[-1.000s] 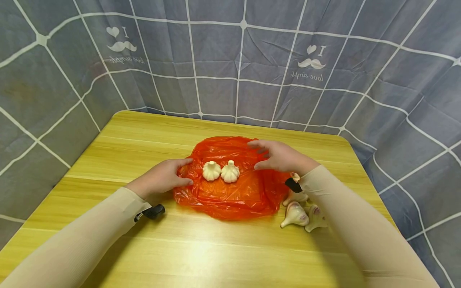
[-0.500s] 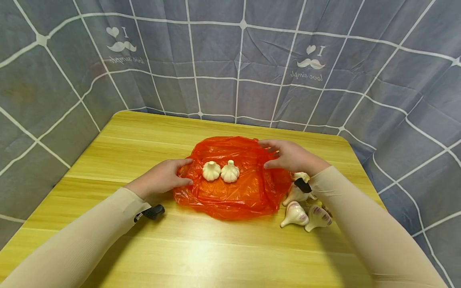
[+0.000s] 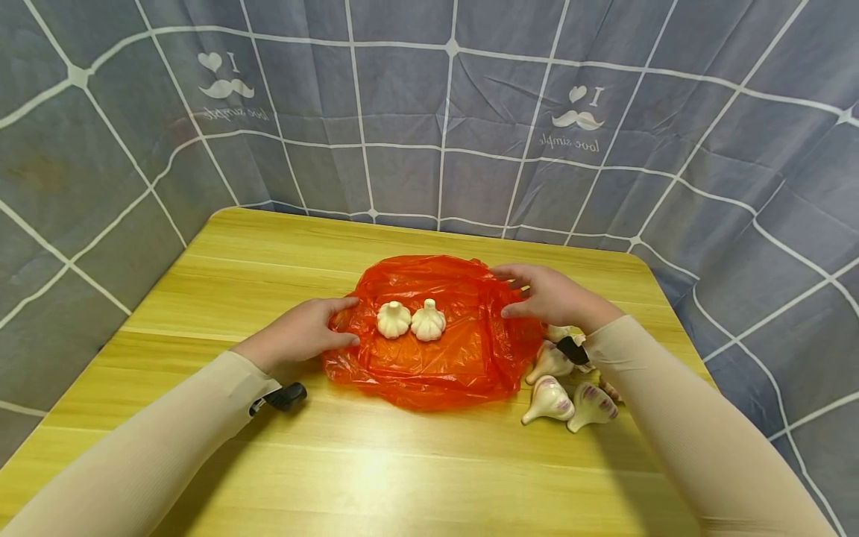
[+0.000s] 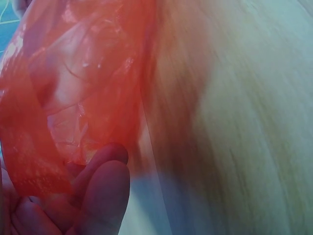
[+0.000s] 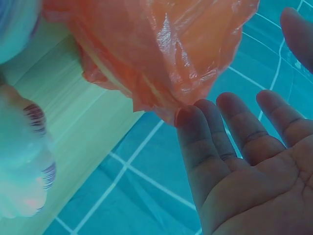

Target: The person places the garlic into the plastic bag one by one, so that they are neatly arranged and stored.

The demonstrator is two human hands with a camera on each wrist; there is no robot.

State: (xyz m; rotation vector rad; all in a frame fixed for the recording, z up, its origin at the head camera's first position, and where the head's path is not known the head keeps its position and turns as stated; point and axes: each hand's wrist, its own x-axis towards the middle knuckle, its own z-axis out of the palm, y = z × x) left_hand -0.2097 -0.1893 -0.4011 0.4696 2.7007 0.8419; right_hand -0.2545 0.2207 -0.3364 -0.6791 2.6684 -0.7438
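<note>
Two white garlic bulbs, one [image 3: 394, 319] beside the other [image 3: 429, 321], rest side by side on a spread red plastic bag [image 3: 429, 365], whose middle looks sunken and rectangular. At the bag's left edge is the left hand [image 3: 295, 334], thumb and fingers apart; in the left wrist view, bag film [image 4: 98, 63] lies over part of that hand [image 4: 93, 200]. Over the bag's right edge the right hand [image 3: 560, 300] is spread with its fingers extended. In the right wrist view, a fingertip of this hand [image 5: 259, 181] touches or nearly touches the bag [image 5: 186, 54].
Several purple-streaked garlic bulbs [image 3: 550, 400] lie together right of the bag, partly hidden by the right wrist and its black strap device [image 3: 573, 350]. Another black device [image 3: 287, 396] is at the left wrist. A grey checked curtain [image 3: 403, 97] surrounds the wooden table [image 3: 349, 477].
The right hand has moved rightward toward the bag's right edge, uncovering more of the garlic pile. Left hand and the two bulbs on the bag have stayed put.
</note>
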